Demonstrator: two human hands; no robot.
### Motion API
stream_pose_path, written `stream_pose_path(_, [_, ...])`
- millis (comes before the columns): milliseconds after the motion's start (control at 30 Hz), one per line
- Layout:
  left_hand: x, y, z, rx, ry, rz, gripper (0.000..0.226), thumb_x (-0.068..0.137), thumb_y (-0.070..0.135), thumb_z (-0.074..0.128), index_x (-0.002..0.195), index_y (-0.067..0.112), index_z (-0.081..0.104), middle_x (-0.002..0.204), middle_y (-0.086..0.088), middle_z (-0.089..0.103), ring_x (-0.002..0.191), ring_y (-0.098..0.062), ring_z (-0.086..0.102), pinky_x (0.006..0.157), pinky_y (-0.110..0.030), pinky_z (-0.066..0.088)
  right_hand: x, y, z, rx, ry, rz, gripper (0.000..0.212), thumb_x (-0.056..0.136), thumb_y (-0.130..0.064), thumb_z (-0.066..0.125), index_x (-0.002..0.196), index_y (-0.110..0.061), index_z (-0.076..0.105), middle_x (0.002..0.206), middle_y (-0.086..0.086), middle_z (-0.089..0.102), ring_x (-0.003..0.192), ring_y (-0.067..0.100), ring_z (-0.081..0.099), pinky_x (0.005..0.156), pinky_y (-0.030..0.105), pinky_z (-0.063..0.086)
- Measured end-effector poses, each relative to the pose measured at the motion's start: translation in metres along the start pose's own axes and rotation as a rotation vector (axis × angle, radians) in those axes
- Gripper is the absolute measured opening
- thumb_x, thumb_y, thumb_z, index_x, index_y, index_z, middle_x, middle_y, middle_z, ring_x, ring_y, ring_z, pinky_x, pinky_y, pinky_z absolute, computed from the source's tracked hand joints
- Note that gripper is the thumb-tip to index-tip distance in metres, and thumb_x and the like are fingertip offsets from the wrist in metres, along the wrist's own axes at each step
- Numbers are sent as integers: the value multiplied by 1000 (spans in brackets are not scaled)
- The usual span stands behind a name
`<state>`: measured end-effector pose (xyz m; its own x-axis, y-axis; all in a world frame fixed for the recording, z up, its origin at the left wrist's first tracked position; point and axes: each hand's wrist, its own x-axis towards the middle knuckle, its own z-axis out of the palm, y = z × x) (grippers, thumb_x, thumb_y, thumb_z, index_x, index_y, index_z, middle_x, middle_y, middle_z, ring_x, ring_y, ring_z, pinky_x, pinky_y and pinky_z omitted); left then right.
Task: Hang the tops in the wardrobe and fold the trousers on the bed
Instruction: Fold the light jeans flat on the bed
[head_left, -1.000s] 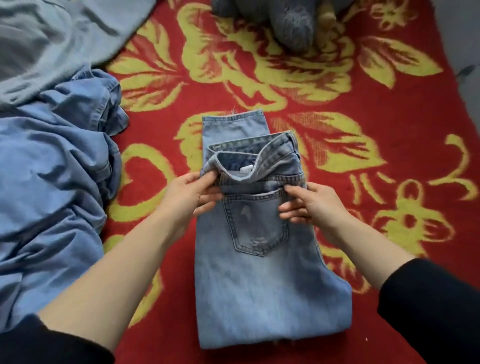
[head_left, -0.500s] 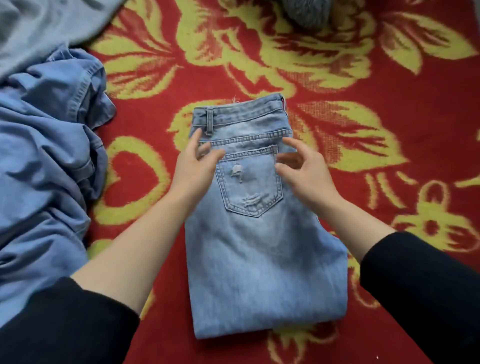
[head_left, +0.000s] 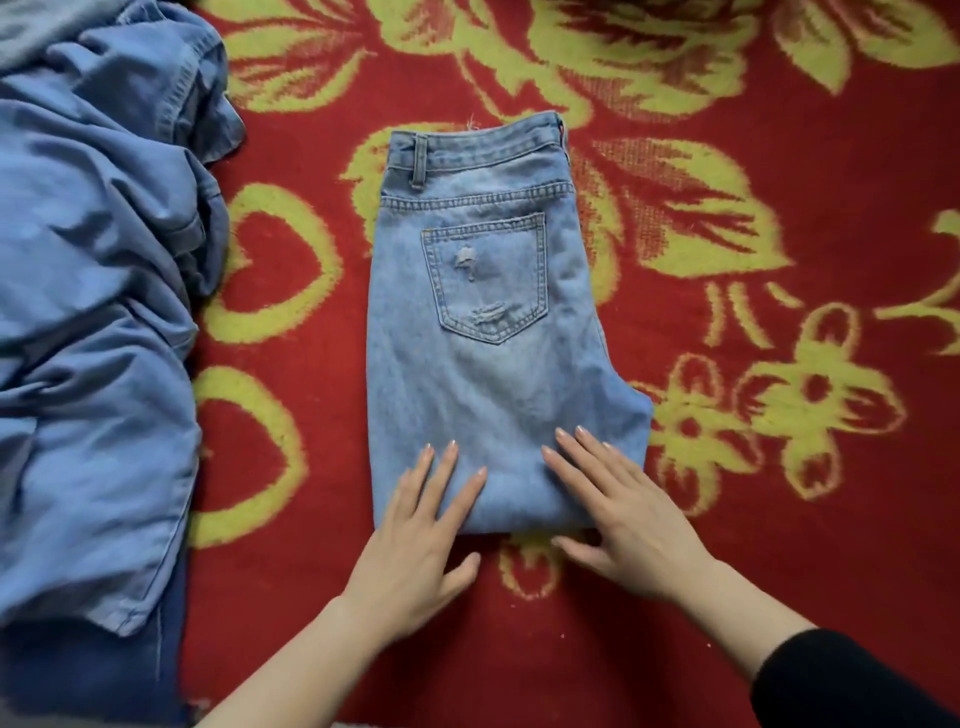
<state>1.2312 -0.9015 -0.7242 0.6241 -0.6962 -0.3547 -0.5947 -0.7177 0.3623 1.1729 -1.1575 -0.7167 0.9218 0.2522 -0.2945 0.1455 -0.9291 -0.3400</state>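
Smoothing the folded jeans (head_left: 488, 374) on the red floral blanket (head_left: 727, 597) probably wants even, outward pressure: left hand (head_left: 415, 530) and right hand (head_left: 623, 514) lie flat, fingers straight, gripping nothing, on the jeans' near edge; a crumpled blue shirt (head_left: 98, 312) lies left of the jeans.

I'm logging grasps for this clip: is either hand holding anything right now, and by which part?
Nothing is held. The left hand and right hand rest flat, uncurled, on the near end of the folded light-blue denim jeans.
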Motion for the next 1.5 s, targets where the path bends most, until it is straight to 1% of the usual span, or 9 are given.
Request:
stream_pose_path(167, [16,-5,-12,208,-11,-9,82,59,6,48,141,9,42,146,-27,36,133,-46,35,104,-49,39,11,5,-2,-95,-84,21,100,52,-34,84,141,-10,46,148,11,43,136,30,41,111,40,27])
stream_pose_path(267, [24,3,-28,264,-7,-6,70,67,0,28,133,2,52,136,-29,47,125,-45,47,91,-46,50,17,3,-12,-36,-82,13,71,76,-18,73,141,-14,47,151,10,38,141,28,34,113,45,33])
stream_pose_path(367, [29,11,-55,105,-172,-135,67,81,-5,34,146,14,33,153,-17,28,141,-30,29,107,-39,37,21,1,-33,161,-255,130,54,96,-15,46,148,-22,34,158,3,26,147,19,20,118,33,18])
stream_pose_path(467, [36,18,-85,-31,-253,-203,50,77,-2,40,119,19,59,121,-10,62,114,-30,55,89,-38,46,22,-3,-60,292,-273,220,23,100,-25,42,117,-27,57,116,1,64,112,23,57,85,33,42])
stream_pose_path(533, [34,24,-98,-66,-330,-196,27,75,-2,41,85,15,59,89,-7,64,92,-29,59,70,-32,43,20,-4,-77,325,-342,231,23,99,-27,42,79,-24,52,74,-6,57,79,18,54,63,31,35])
stream_pose_path(600, [27,32,-102,-134,-479,-211,18,75,-2,41,67,14,46,77,-8,58,79,-27,58,60,-28,36,14,-6,-87,368,-458,253,34,96,-27,46,64,-18,42,60,-7,46,64,15,45,55,29,32])
stream_pose_path(900, [-20,61,-83,-466,-1020,-380,17,64,0,51,72,16,52,64,-2,47,60,-19,42,47,-20,26,-36,-22,-70,685,-980,579,25,64,-31,78,78,-12,68,81,5,71,75,19,66,71,28,50])
stream_pose_path(1233, [-3,18,-113,-740,-457,-426,20,48,21,51,64,11,56,66,-8,37,63,-17,34,56,-30,24,-8,0,-128,755,-817,394,28,74,-17,81,100,-12,70,97,1,75,93,16,71,83,33,56])
stream_pose_path(1500, [31,-6,-119,-614,81,-487,9,72,15,55,71,14,63,65,-4,61,59,-14,48,56,-29,40,42,4,-125,415,-99,306,25,75,-16,71,63,-16,50,60,-4,50,59,12,44,53,31,32])
